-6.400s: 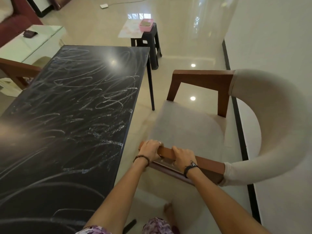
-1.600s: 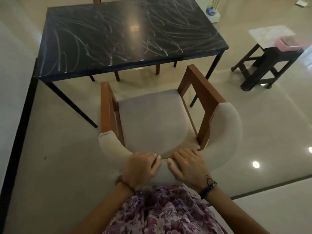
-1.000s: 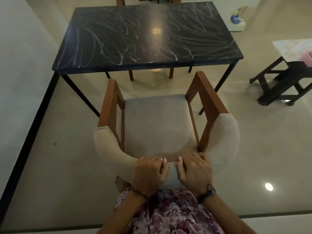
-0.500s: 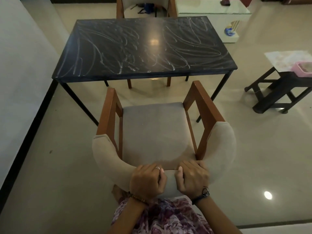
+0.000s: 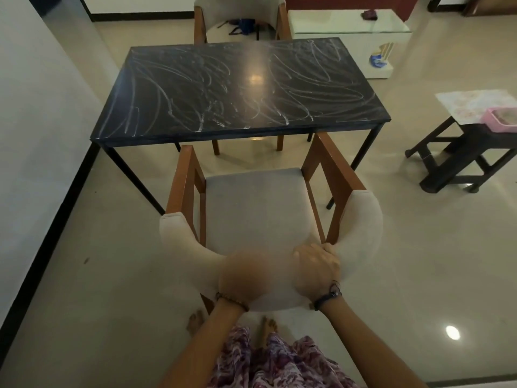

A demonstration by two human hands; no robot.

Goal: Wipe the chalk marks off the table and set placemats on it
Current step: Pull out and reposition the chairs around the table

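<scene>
A black table [image 5: 240, 88] covered in white chalk scribbles stands ahead of me. Between it and me is a wooden armchair [image 5: 257, 208] with a beige seat and curved padded backrest, its front edge near the table's near side. My right hand [image 5: 316, 264] grips the top of the backrest at the right. My left hand [image 5: 246, 275] is on the backrest beside it and is blurred. A pale patterned placemat [image 5: 472, 105] lies on a dark stool at the right, under a pink tray [image 5: 502, 123].
A second armchair [image 5: 240, 18] stands at the table's far side. A dark wooden stool [image 5: 461, 155] is to the right. A white glass-topped low table [image 5: 347, 26] is at the back right. A white wall [image 5: 33, 107] runs along the left.
The chair has slid a little closer to the table and I have stepped back, so my feet show. My left hand has blurred with motion on the backrest.
</scene>
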